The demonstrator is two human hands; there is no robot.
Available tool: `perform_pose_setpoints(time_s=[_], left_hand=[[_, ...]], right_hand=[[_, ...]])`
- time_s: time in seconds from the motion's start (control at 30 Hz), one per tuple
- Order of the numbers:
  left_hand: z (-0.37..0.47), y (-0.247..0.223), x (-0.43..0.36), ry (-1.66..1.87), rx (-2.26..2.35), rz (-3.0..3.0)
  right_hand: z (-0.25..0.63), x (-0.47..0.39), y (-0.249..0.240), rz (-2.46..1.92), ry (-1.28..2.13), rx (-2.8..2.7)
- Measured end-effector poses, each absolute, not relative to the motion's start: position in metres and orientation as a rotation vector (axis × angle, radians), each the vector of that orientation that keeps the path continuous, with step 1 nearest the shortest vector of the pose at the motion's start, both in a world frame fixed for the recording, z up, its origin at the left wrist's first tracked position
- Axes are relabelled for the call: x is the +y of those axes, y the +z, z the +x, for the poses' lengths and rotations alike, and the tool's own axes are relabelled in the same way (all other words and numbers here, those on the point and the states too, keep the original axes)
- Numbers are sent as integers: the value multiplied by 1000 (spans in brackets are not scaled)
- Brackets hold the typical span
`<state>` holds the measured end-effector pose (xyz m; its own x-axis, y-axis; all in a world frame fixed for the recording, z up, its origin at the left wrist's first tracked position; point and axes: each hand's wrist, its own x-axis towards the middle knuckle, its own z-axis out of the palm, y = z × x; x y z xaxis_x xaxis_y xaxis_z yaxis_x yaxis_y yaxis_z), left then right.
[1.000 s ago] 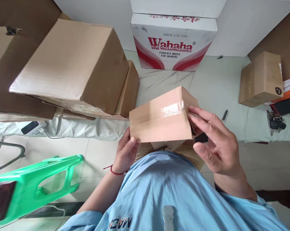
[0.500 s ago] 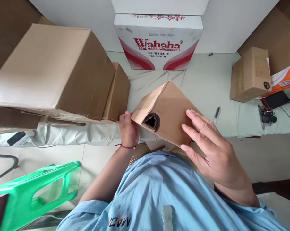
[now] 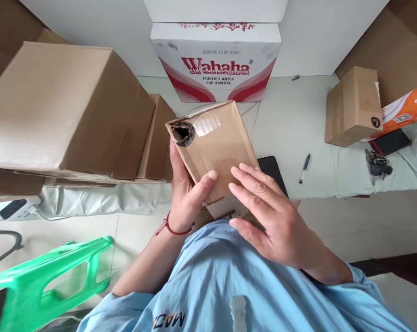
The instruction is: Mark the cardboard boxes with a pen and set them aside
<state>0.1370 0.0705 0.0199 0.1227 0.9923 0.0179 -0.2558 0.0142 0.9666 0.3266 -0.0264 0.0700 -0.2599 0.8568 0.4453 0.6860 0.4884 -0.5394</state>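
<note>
A small brown cardboard box (image 3: 217, 150) is held tilted in front of my body. At its upper left corner is a dark, rough-edged hole (image 3: 183, 133), with a strip of shiny clear tape (image 3: 207, 125) beside it. My left hand (image 3: 187, 193) grips the box from the left, thumb on the near face and the other fingers mostly hidden behind. Over the lower right of that face, my right hand (image 3: 267, 212) has its fingers stretched out, the tips touching or just above the cardboard. Behind the box, a flat black object (image 3: 272, 170) partly shows on the table.
Large cardboard boxes (image 3: 80, 106) stack up on the left. A Wahaha water carton (image 3: 217, 64) stands at the back. On the right are a pen (image 3: 304, 168), another small box (image 3: 354, 106), an orange package (image 3: 407, 110) and keys (image 3: 379, 166). A green stool (image 3: 56, 272) stands below left.
The box has been turned, so its hole moved to the upper left and the taped face shows. My left thumb now lies on its face; my right hand shifted left. The black object came into sight.
</note>
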Motion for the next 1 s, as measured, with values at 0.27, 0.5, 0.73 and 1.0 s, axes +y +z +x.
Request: perform_pose_setpoints(time_s=[0.27,0.5,0.73,1.0], left_hand=[[123,21,83,1097,890,1059],[126,20,76,1125,892,1072],[123,20,75,1127,902,1085],[123,15,79,1121,874,1178]], right_hand=[[470,1,-10,-2475,111,-1694],[518,5,-31,-2801,292,-2080],[574,5,-38,-2393,-32,-2032],[615,-36,-40,-2529,-122,-1888]])
